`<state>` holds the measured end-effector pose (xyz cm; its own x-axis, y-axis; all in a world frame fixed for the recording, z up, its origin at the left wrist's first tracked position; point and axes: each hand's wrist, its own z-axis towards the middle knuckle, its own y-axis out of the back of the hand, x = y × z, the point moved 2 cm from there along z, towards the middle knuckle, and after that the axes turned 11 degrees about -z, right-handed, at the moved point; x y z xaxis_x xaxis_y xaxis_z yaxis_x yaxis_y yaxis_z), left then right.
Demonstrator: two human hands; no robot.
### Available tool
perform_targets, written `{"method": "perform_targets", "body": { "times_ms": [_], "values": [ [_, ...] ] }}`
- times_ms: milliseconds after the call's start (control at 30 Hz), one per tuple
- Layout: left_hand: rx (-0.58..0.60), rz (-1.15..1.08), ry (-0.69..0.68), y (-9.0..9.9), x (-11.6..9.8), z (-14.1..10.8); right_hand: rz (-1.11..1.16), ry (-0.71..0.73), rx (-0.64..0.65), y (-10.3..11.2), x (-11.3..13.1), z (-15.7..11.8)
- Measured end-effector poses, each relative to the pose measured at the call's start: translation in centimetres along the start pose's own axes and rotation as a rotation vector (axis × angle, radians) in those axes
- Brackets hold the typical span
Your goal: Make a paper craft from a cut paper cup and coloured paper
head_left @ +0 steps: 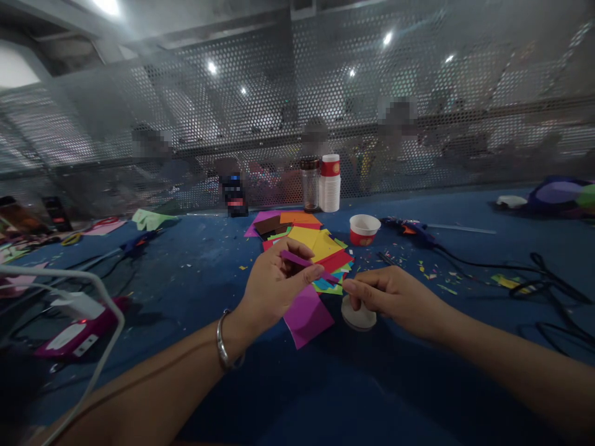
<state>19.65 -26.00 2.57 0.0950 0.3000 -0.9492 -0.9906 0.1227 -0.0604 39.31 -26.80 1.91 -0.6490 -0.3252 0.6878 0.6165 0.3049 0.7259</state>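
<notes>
A left hand [274, 279] pinches a narrow purple paper strip [295, 259] between thumb and fingers above a blue counter [297, 402], the strip's far end slanting toward 4 o'clock. At that end a right hand [390, 294] curls with thumb and forefinger together; whether it grips the tip or some small piece cannot be told. Under its fingers lies a round whitish disc [359, 319].

At 7 o'clock from the strip's end, a flat purple paper square [309, 319] rests on the counter. Toward 11 o'clock, a loose pile of multicoloured paper sheets [309, 241] spreads out, yellow, red and orange among them. A single red-and-white paper cup [365, 230] stands upright at 1 o'clock; at 12, farther off, a tall stack of white paper cups [330, 192] rises beside a clear bottle with a dark lid [310, 186].

A blue glue gun with an orange trigger [413, 232] lies at 2 o'clock amid small coloured paper scraps [430, 272].

The work appears partway along: the strip is already narrow, though whether by cutting or folding is unclear, and it does not appear fixed to anything. The purple square and much of the pile remain as flat sheets, and the lone cup shows no added paper.
</notes>
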Motion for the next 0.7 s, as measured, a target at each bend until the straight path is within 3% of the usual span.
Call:
{"method": "perform_targets", "body": {
  "times_ms": [233,700],
  "values": [
    [0.105,-0.029,0.008,-0.12,0.11,0.24,-0.027,0.030,0.022,-0.09,-0.09,-0.17],
    [0.135,0.046,-0.003,-0.11,0.14,0.05,-0.134,0.032,0.020,0.03,0.21,-0.09]
  ]
}}
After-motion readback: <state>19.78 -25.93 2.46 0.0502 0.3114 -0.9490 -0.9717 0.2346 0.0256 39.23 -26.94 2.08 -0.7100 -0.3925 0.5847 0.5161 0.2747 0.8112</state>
